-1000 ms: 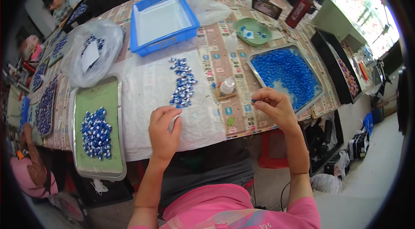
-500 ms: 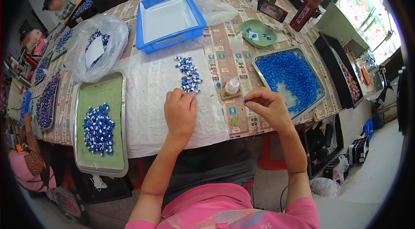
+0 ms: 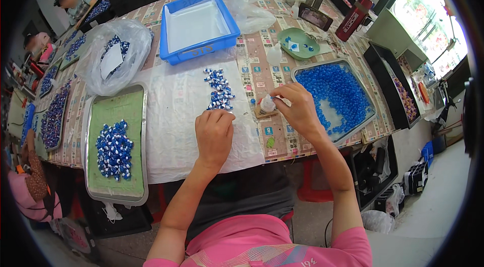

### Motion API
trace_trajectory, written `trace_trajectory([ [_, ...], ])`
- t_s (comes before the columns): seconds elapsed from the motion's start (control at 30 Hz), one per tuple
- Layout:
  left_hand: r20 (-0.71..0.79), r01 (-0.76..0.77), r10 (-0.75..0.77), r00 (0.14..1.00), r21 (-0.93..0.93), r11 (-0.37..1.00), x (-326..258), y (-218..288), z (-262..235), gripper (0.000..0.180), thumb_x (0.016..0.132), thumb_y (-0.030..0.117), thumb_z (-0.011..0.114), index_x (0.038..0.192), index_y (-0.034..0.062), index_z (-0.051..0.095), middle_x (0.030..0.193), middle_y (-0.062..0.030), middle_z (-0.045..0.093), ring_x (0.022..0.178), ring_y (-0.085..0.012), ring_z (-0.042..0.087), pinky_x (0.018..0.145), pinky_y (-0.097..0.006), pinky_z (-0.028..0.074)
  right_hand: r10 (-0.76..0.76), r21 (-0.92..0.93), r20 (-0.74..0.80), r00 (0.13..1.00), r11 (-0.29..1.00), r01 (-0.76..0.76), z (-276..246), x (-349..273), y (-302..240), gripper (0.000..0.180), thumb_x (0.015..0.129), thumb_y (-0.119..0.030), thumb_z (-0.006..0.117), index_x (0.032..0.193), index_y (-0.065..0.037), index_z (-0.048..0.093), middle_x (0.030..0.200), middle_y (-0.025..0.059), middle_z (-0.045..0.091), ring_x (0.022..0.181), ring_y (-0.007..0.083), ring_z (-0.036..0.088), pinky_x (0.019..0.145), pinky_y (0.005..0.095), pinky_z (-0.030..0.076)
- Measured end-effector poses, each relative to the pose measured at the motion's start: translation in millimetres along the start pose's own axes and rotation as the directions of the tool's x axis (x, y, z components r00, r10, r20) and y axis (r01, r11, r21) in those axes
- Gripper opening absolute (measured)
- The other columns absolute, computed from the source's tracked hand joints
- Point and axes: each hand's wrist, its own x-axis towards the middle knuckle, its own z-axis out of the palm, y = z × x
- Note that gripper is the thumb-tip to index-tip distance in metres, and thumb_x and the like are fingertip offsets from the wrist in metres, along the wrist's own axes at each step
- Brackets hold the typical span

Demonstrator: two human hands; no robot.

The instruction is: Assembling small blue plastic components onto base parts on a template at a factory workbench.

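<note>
My right hand [image 3: 298,107] pinches a small blue bead [image 3: 273,97] between thumb and fingertips. It is at a small whitish container [image 3: 266,104] standing on a little wooden block. My left hand [image 3: 214,136] is closed, its fingers curled at the near end of a loose pile of blue-and-white beads [image 3: 220,89] on white sheeting [image 3: 174,136]. What its fingertips hold, if anything, is hidden. Right of my right hand, a metal tray [image 3: 366,123] holds many plain blue beads. On the left, a green-lined tray [image 3: 141,166] holds a heap of blue-and-white beads.
A blue plastic bin [image 3: 201,51] stands beyond the pile, beside a clear bag [image 3: 136,55] of beads. A green dish [image 3: 302,50], squeeze bottle [image 3: 275,54], propped phone [image 3: 315,15] and red flask [image 3: 354,18] are at the back right. Other people sit along the left side.
My right hand has moved left and away from me, bringing the bead to the small container. My left hand has shifted slightly toward me and to the right, still closed.
</note>
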Motion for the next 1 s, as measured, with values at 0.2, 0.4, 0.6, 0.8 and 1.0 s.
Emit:
trace_trajectory([
  [0.2, 0.103, 0.293, -0.288, 0.952, -0.582, 0.759, -7.0, 17.0, -8.5, 0.016, 0.083, -0.004, 0.069, 0.098, 0.0027, 0.071, 0.091, -0.0065, 0.064, 0.083, -0.0189, 0.066, 0.074, -0.031, 0.053, 0.037, 0.041, 0.029, 0.999, 0.998, -0.038, -0.7, -0.3, -3.6, 0.015, 0.078, 0.000, 0.073, 0.092, -0.003, 0.070, 0.091, 0.0094, 0.070, 0.091, 0.0286, 0.064, 0.079, 0.0375, 0.050],
  [0.4, 0.554, 0.620, -0.414, 0.722, -0.784, 0.031, -22.4, 26.7, -9.7, 0.017, 0.093, 0.005, 0.067, 0.109, 0.0005, 0.069, 0.100, -0.0050, 0.067, 0.088, -0.0151, 0.068, 0.076, -0.026, 0.055, -0.007, 0.094, -0.033, 0.999, 0.996, 0.010, -5.4, -11.9, -22.0, 0.018, 0.076, 0.003, 0.074, 0.093, -0.003, 0.070, 0.091, 0.0090, 0.070, 0.089, 0.0286, 0.064, 0.078, 0.0378, 0.051],
  [0.6, 0.741, 0.674, -0.382, 0.552, -0.667, -0.318, -35.1, 35.1, -10.9, 0.022, 0.096, 0.007, 0.064, 0.117, 0.0004, 0.064, 0.104, -0.0063, 0.067, 0.091, -0.0161, 0.067, 0.075, -0.025, 0.055, -0.039, 0.013, -0.050, 0.998, 0.999, 0.040, -1.5, -2.5, -4.4, 0.019, 0.075, 0.002, 0.074, 0.093, -0.004, 0.069, 0.089, 0.0089, 0.070, 0.087, 0.0284, 0.063, 0.075, 0.0375, 0.051],
  [0.8, 0.763, 0.625, -0.351, 0.542, -0.646, -0.439, -40.6, 38.2, -15.2, 0.023, 0.096, 0.007, 0.063, 0.119, 0.0013, 0.064, 0.106, -0.0066, 0.067, 0.096, -0.0168, 0.067, 0.082, -0.027, 0.057, -0.036, 0.018, 0.034, 0.999, 0.999, 0.035, 4.9, 4.8, 4.5, 0.017, 0.076, 0.000, 0.074, 0.091, -0.005, 0.069, 0.086, 0.0083, 0.069, 0.086, 0.0272, 0.062, 0.075, 0.0378, 0.050],
  [1.0, 0.791, 0.595, -0.328, 0.516, -0.606, -0.527, -41.5, 36.3, -20.1, 0.025, 0.097, 0.006, 0.061, 0.122, 0.0012, 0.061, 0.106, -0.0086, 0.067, 0.095, -0.0166, 0.067, 0.082, -0.028, 0.058, -0.040, 0.044, 0.013, 0.999, 0.998, 0.039, 4.0, 2.2, -6.8, 0.018, 0.075, 0.001, 0.075, 0.091, -0.005, 0.069, 0.085, 0.0078, 0.069, 0.085, 0.0271, 0.063, 0.073, 0.0363, 0.050],
])
